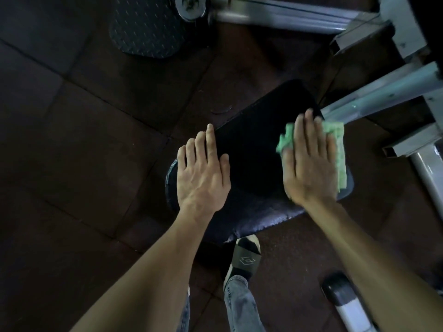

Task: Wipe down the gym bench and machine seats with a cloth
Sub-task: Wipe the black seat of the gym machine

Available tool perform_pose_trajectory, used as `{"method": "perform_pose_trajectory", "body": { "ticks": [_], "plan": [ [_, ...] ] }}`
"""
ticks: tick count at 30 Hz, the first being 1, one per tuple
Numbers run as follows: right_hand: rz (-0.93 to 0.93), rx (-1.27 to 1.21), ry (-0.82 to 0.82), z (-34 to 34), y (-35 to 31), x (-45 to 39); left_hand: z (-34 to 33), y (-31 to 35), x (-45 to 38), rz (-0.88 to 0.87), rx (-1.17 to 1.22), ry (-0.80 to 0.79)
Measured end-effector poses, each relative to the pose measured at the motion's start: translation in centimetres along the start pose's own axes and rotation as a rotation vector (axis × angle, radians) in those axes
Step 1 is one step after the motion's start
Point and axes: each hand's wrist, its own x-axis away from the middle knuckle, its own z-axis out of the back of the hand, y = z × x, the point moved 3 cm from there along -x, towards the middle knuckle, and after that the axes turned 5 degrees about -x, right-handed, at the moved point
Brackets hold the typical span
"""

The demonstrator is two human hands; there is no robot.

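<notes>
A black padded machine seat [254,149] sits in the middle of the view, with a worn lower pad [259,219] in front of it. My right hand [309,164] lies flat on a green cloth [335,144], pressing it on the seat's right edge. My left hand [203,168] rests flat with spread fingers on the seat's left edge and holds nothing.
Grey metal frame bars [374,97] run along the right side and the top. A textured black footplate [146,27] lies at the upper left. A padded handle end [338,291] pokes in at the lower right. My sandalled foot [244,257] stands under the seat on dark rubber floor tiles.
</notes>
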Motion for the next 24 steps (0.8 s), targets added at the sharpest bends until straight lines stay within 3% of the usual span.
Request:
{"method": "perform_pose_trajectory", "body": {
  "ticks": [3, 8, 10, 12, 15, 17, 24],
  "plan": [
    [-0.166, -0.064, 0.098, 0.3, -3.3, -4.7, 0.0, -0.1, -0.1, 0.009, 0.010, 0.008],
    [0.364, 0.047, -0.105, -1.5, -6.3, 0.2, 0.0, -0.1, -0.2, 0.008, 0.014, 0.002],
    [0.404, 0.058, -0.160, -1.2, -3.4, 2.0, 0.1, -0.2, -0.2, 0.008, 0.018, -0.003],
    [0.266, 0.030, -0.126, -0.5, -0.4, 0.7, 0.0, -0.2, -0.2, 0.002, 0.025, 0.001],
    [-0.080, -0.054, 0.049, 0.5, 0.6, -3.5, -0.2, -0.2, -0.2, -0.001, 0.048, 0.009],
    [-0.150, -0.055, 0.101, 0.5, -1.1, -5.2, -0.2, -0.2, -0.2, -0.004, 0.060, 0.018],
    [0.323, 0.041, -0.088, -1.9, -4.3, 3.1, -0.4, -0.2, 0.1, -0.062, 0.092, 0.024]
  ]
}}
